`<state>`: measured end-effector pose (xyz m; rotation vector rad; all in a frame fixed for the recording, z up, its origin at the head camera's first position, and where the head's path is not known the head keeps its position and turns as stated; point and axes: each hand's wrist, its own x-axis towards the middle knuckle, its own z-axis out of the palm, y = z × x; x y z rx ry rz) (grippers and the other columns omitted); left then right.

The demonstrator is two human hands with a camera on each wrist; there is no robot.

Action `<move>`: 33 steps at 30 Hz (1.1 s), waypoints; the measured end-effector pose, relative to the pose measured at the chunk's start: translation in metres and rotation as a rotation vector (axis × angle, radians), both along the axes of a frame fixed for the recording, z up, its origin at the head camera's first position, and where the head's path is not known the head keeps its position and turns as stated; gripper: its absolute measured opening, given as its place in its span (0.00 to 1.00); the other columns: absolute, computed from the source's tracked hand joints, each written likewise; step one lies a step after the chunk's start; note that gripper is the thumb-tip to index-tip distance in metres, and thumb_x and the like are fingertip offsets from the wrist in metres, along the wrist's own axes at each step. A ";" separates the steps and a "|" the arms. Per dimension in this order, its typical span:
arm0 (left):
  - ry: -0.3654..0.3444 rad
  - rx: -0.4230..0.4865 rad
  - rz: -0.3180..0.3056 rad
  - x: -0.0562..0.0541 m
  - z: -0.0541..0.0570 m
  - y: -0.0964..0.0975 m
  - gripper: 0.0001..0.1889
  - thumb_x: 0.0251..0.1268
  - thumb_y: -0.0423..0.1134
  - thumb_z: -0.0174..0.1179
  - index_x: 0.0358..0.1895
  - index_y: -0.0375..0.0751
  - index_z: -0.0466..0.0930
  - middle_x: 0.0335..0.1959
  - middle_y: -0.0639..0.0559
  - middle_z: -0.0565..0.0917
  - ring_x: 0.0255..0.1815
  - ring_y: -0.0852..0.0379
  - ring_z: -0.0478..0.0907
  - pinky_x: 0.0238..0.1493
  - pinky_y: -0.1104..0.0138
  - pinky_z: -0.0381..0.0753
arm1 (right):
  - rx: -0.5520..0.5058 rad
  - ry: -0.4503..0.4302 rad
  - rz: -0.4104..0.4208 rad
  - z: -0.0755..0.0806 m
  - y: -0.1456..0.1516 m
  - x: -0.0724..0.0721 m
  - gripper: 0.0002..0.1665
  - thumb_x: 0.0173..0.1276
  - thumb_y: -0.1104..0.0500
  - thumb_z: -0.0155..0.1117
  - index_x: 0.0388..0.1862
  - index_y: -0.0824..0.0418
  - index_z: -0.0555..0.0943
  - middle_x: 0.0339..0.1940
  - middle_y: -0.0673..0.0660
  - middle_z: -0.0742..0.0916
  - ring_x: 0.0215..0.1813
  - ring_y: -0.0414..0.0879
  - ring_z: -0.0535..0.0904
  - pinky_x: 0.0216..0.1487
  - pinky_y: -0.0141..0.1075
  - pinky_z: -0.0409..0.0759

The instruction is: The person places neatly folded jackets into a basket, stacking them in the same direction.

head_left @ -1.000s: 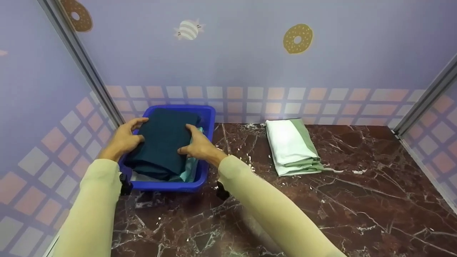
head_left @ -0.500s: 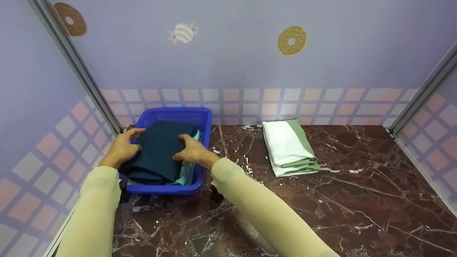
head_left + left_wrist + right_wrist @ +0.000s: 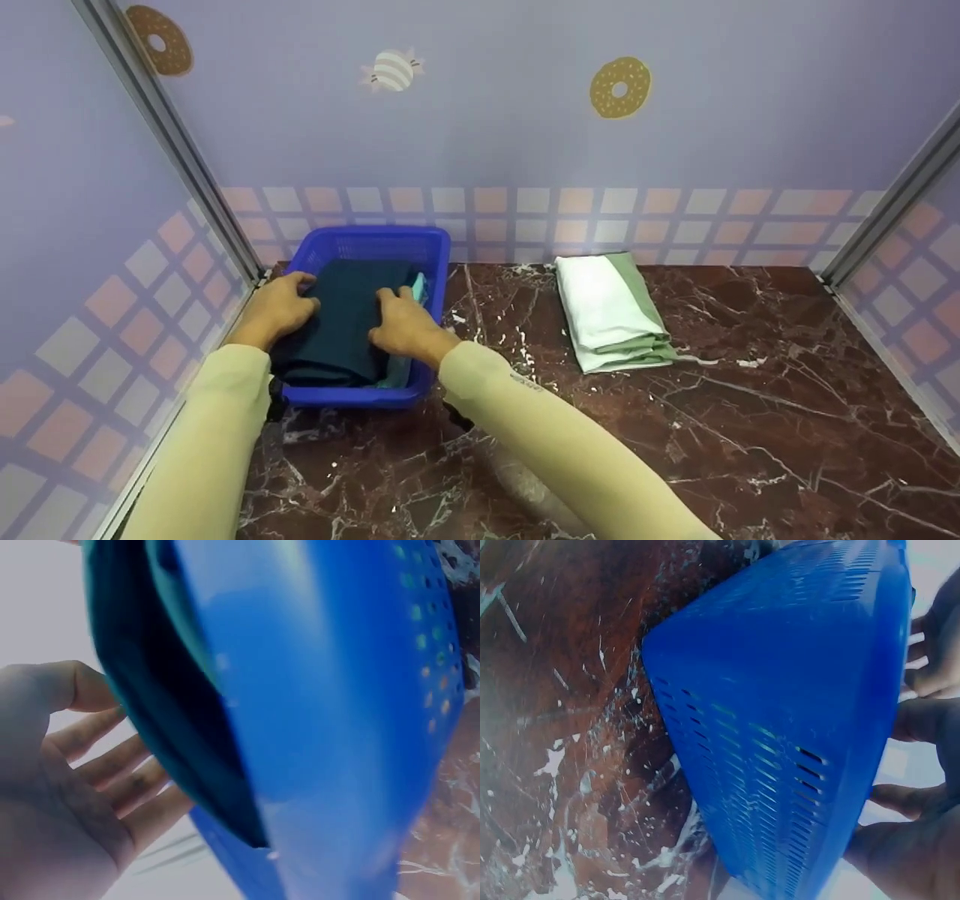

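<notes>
A folded dark teal cloth (image 3: 341, 322) lies inside a blue plastic basket (image 3: 352, 399) at the left of the table. A turquoise cloth (image 3: 418, 287) peeks out under its right side. My left hand (image 3: 279, 309) is at the cloth's left edge; in the left wrist view its loosely extended fingers (image 3: 139, 784) meet the drooping teal fabric (image 3: 142, 720). On the opposite side, my right hand (image 3: 405, 324) rests thumb and fingertips on the cloth. In the right wrist view the basket's perforated wall (image 3: 765, 705) partly hides the right fingers (image 3: 907, 799).
To the right, a folded white and green cloth (image 3: 611, 311) lies on the dark red marbled table (image 3: 750, 435), a thin strap trailing from it. Patterned walls (image 3: 510, 135) close in the back and both sides. The basket stands close to the left corner.
The teal cloth has gone lower into the basket with both hands. The left hand has shifted slightly right over it, and the right fingers have drawn back toward the turquoise cloth.
</notes>
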<state>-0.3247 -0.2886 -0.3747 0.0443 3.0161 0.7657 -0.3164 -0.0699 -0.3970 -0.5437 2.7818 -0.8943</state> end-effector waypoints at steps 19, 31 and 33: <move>0.093 0.229 -0.014 0.002 0.009 0.020 0.31 0.73 0.35 0.55 0.77 0.29 0.67 0.73 0.27 0.72 0.75 0.29 0.67 0.74 0.39 0.64 | -0.198 0.096 0.074 0.004 0.040 -0.002 0.39 0.76 0.59 0.67 0.82 0.63 0.68 0.79 0.66 0.72 0.78 0.59 0.69 0.77 0.44 0.67; 0.146 0.398 -0.070 0.017 0.017 0.053 0.31 0.77 0.37 0.58 0.80 0.35 0.67 0.76 0.30 0.70 0.76 0.32 0.68 0.72 0.41 0.69 | -0.436 0.085 0.057 0.007 0.077 0.006 0.37 0.77 0.60 0.66 0.82 0.63 0.68 0.75 0.64 0.75 0.60 0.53 0.85 0.53 0.37 0.85; 0.155 0.421 -0.075 0.019 0.018 0.059 0.31 0.78 0.38 0.58 0.80 0.36 0.67 0.76 0.31 0.70 0.76 0.33 0.68 0.72 0.41 0.69 | -0.469 0.087 0.050 0.007 0.083 0.008 0.37 0.77 0.60 0.66 0.81 0.63 0.68 0.75 0.64 0.75 0.60 0.53 0.86 0.52 0.37 0.86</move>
